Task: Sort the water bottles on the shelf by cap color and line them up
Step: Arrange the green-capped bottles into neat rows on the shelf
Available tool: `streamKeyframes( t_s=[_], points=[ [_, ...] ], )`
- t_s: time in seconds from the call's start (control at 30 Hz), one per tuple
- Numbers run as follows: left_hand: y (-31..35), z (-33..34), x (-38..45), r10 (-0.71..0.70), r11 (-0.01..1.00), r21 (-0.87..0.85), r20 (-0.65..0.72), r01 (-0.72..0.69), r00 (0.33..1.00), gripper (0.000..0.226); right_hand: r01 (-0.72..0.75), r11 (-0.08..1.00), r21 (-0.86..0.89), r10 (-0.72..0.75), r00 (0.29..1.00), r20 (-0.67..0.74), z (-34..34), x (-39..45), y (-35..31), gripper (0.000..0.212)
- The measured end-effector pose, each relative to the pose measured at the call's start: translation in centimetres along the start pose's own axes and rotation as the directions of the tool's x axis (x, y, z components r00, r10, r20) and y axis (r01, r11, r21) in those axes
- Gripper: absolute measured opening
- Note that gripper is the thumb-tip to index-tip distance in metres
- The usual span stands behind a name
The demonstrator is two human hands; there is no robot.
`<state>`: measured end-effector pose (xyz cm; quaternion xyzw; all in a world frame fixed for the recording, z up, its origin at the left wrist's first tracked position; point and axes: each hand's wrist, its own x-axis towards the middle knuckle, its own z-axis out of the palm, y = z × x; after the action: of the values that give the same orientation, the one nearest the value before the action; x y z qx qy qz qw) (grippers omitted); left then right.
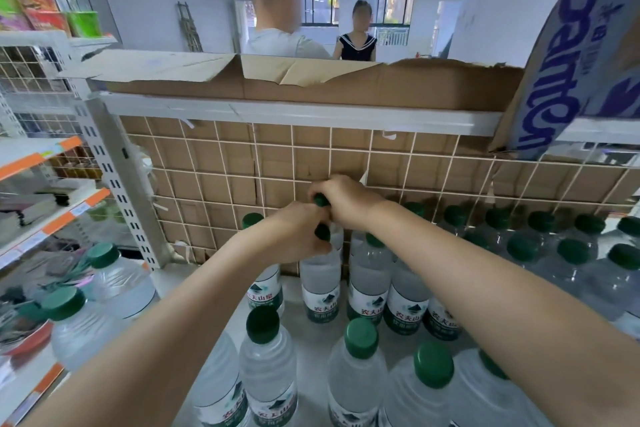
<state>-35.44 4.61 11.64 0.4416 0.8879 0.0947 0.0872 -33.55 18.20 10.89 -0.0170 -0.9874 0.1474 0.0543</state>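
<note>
Green caps, clear plastic | head view: water bottles stood upright on the shelf against the wire-grid back | left hand and right hand each clenched on a bottle top | judged full, heavy, smooth-sided; best taken at neck under cap.

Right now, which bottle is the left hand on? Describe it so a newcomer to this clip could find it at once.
Start at the cardboard-backed wire grid behind the shelf, then drop to the row of labelled bottles standing against its foot. The left hand grips the neck of one bottle there, just left of centre. Unlike its neighbours, its dark green cap is half covered by fingers.
</note>
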Motion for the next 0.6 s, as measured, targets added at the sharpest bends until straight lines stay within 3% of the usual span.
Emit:
streamKeyframes(
  t_s=[0.33, 0.6],
  points=[
    [0.5, 0.9, 1.3, 0.062, 0.998, -0.019, -0.009, -0.062, 0.998, 0.031, -0.062, 0.998, -0.001, 0.062, 0.996, 0.057, -0.4, -0.5, 1.7, 0.035],
    [0.0, -0.1, 0.8, 0.110, 0.991, 0.070, 0.079, -0.115, 0.991, 0.015, -0.090, 0.995, -0.042, 0.085, 0.992, -0.095, 0.9, -0.8, 1.8, 0.033]
  ],
)
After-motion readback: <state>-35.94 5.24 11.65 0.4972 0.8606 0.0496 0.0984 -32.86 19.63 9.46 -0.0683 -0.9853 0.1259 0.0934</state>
